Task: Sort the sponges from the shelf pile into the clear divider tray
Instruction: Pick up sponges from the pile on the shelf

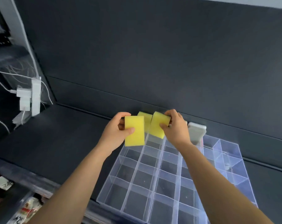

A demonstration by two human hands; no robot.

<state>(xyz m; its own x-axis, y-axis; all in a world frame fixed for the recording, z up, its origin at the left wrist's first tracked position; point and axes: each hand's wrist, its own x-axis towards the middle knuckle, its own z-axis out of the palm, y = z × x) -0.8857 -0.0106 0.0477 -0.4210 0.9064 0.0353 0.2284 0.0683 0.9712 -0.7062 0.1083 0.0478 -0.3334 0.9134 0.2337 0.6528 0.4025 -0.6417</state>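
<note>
Both hands holding one yellow sponge each, left hand [114,133] w/ sponge [134,131], right hand [175,126] w/ another [158,124], divider tray [230,160] right below the grips, so imo drop each flat into its own cell.

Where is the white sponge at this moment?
In the head view the white sponge stands at the far edge of the clear divider tray, just right of the right hand, in front of the dark back panel.
</note>
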